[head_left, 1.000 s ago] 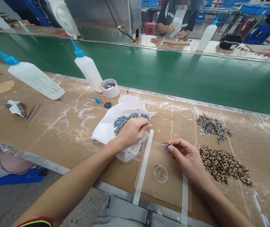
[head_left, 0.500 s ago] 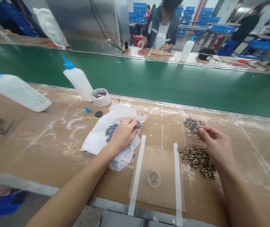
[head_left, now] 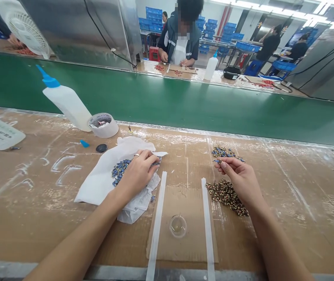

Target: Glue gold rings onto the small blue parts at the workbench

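Blue piece (head_left: 216,160) in pinch of right hand (head_left: 238,173), left hand (head_left: 140,169) at blue pile (head_left: 120,170), grip unclear

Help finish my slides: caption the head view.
Left hand at blue pieces on paper, right hand pinching a small part.

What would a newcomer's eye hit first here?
Probably the wide green strip running across the view beyond the workbench. Then the person's hands: the left hand at a heap of small blue pieces on white paper, the right hand pinching a small piece above a darker heap. Between them, nearer the person, sits a clear round dish on cardboard.
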`<state>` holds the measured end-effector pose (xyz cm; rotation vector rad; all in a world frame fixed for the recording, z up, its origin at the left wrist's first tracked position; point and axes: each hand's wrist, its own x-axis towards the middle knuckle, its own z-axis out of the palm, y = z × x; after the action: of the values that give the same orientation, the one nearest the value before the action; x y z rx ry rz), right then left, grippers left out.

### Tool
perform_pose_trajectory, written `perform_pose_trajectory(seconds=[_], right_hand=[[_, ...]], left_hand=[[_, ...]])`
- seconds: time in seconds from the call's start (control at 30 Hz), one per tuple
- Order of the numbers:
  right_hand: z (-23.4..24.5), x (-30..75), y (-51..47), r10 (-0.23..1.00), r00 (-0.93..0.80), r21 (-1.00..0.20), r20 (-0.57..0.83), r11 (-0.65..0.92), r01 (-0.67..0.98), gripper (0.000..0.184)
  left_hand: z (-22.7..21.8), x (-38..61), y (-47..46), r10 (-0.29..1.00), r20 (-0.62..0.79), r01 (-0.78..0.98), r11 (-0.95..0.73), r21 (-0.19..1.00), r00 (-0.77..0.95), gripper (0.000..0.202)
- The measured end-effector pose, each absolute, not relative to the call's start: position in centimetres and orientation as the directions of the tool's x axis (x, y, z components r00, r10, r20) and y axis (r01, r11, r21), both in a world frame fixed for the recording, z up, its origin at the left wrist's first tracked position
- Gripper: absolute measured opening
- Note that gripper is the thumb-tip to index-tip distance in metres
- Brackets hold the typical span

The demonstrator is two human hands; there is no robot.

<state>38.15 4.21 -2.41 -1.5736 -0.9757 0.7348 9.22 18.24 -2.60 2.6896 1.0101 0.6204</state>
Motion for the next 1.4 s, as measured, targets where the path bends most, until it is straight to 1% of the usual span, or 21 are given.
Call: perform_pose_trajectory(seconds=[0.33,0.43,0.5,0.6,0.67,0.73,0.9,1.07,1.23,1.4], right_hand=[[-1.8,37.0,3.8,0.903,0.425,-0.959,0.054,-0.072,0.275,0.027],[-1.6,36.4,3.7,0.913,0.404,-0.954,0.051,-0.076,0.291,0.024],[-1.6,35.7,3.6,0.926,0.375,-0.955,0.038,-0.077,0.285,0.024],[-1.7,34.0,3.4,0.952,0.307,-0.966,0.015,-0.066,0.251,0.023],[-1.8,32.8,3.2,0.969,0.247,-0.974,0.009,-0.048,0.222,0.023],[-2.1,31.7,3.1,0.983,0.183,-0.978,0.005,-0.034,0.205,0.023],[-3.0,30.2,3.2,0.995,0.078,-0.984,-0.056,-0.068,0.164,0.023],[-3.5,29.6,3.3,0.991,0.082,-0.984,-0.11,-0.12,0.129,0.022],[-3.8,29.5,3.2,0.991,0.078,-0.983,-0.107,-0.117,0.145,0.023],[-4.3,29.4,3.0,0.994,0.05,-0.983,-0.095,-0.102,0.155,0.024]], left_hand=[[-2.7,9.3,17.9,0.686,0.262,0.608,-0.725,0.323,0.679,0.009],[-2.6,9.5,17.7,0.685,0.289,0.602,-0.727,0.33,0.669,0.009],[-2.4,9.9,17.1,0.657,0.339,0.548,-0.751,0.368,0.674,0.008],[-2.0,10.8,15.4,0.579,0.39,0.397,-0.797,0.455,0.716,0.013],[-1.9,11.3,14.1,0.538,0.356,0.324,-0.797,0.509,0.764,0.02],[-2.0,11.8,13.2,0.501,0.313,0.286,-0.795,0.535,0.807,0.023],[-2.6,12.1,12.2,0.452,0.224,0.297,-0.814,0.499,0.863,0.024],[-3.2,11.9,12.3,0.451,0.193,0.312,-0.813,0.492,0.871,0.023],[-3.4,11.7,12.5,0.436,0.184,0.291,-0.806,0.515,0.881,0.023],[-3.7,11.7,12.4,0.391,0.166,0.266,-0.826,0.496,0.905,0.022]])
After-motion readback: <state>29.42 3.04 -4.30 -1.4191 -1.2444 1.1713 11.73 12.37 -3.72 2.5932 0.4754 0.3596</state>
